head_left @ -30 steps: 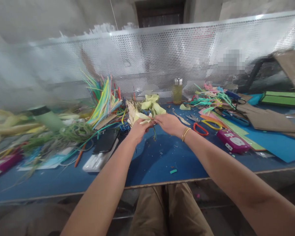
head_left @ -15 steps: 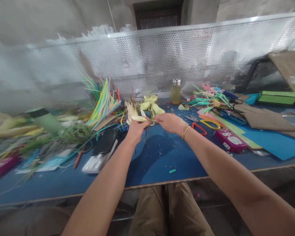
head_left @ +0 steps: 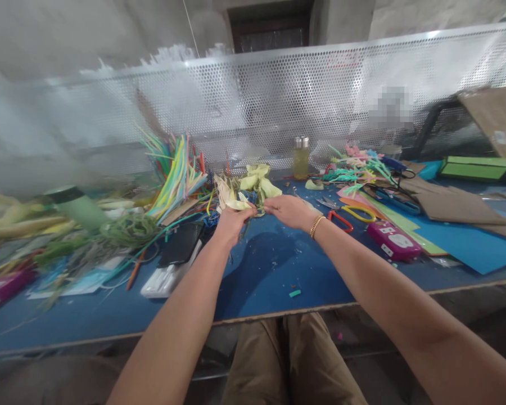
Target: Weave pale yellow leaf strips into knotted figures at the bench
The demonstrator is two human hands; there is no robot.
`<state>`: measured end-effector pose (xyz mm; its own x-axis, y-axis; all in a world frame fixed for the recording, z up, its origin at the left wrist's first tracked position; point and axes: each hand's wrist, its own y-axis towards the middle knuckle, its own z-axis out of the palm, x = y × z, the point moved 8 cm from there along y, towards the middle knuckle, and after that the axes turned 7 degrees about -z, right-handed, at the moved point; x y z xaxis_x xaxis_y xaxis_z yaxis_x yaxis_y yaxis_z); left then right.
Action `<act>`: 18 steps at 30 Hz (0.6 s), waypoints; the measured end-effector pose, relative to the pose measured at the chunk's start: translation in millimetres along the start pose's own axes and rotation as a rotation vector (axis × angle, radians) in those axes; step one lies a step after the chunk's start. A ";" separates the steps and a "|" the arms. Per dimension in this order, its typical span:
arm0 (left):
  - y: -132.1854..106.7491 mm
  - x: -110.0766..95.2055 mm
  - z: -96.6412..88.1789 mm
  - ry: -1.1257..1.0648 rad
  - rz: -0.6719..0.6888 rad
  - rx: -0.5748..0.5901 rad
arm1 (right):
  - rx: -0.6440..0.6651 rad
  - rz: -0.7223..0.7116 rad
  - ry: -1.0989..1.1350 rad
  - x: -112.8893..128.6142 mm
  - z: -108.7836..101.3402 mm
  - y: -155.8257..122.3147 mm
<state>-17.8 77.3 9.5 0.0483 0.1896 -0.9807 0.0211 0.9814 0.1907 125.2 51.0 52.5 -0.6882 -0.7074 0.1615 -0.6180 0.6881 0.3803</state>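
Observation:
Over the middle of the blue table, my left hand (head_left: 235,218) is closed in a pinch on a pale corn husk strip (head_left: 235,203). My right hand (head_left: 290,210), with a gold bracelet at the wrist, faces it with thumb and fingers pressed together. What those right fingertips hold is too small to make out. Just behind both hands is a pale green bunch of crumpled husk leaves (head_left: 257,179). Drier, cream-coloured husk (head_left: 224,190) sits to its left. Thin stems or fibres hang below the left fingertips.
Pastel pipe cleaners (head_left: 179,177) stand at the left behind a black phone (head_left: 180,244) on a white box. Scissors (head_left: 341,216) and a magenta case (head_left: 394,241) lie right, beside coloured paper. A glass bottle (head_left: 301,160) stands at the back before a perforated metal panel (head_left: 278,101).
The pale husk strip at my left hand has shifted and shows lower and shorter above the fingers. Both hands stay nearly in place, still close together.

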 end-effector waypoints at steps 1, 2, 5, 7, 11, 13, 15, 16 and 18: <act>-0.5 -0.1 0.2 -0.010 0.001 -0.002 | -0.002 0.001 0.000 -1.0 1.0 0.2; -1.1 0.2 0.4 -0.021 -0.003 -0.006 | -0.003 0.005 -0.002 -2.5 2.0 0.3; -3.4 6.0 3.8 -0.076 -0.083 0.011 | -0.005 0.032 0.004 -9.6 4.3 -0.1; -5.1 10.7 8.7 -0.155 -0.158 0.059 | -0.014 0.054 0.041 -15.9 5.3 -0.6; -5.4 8.2 12.1 -0.260 -0.142 0.084 | -0.098 0.021 0.132 -23.5 6.5 0.9; -4.3 3.4 8.3 -0.218 -0.068 0.028 | -0.191 -0.012 0.119 -25.3 4.5 2.0; -4.2 -2.4 4.6 -0.149 0.014 -0.028 | -0.297 -0.009 0.092 -27.6 0.3 1.6; -4.5 -5.5 3.4 -0.109 0.052 -0.047 | -0.343 0.008 0.097 -29.1 -2.2 0.9; -5.5 -11.3 2.0 -0.021 0.118 -0.065 | -0.408 0.063 0.169 -32.1 -6.6 -0.9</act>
<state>-16.4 69.7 19.5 0.0675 0.3040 -0.9503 -0.0504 0.9523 0.3011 150.3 72.1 53.0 -0.6272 -0.7060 0.3291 -0.3532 0.6343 0.6876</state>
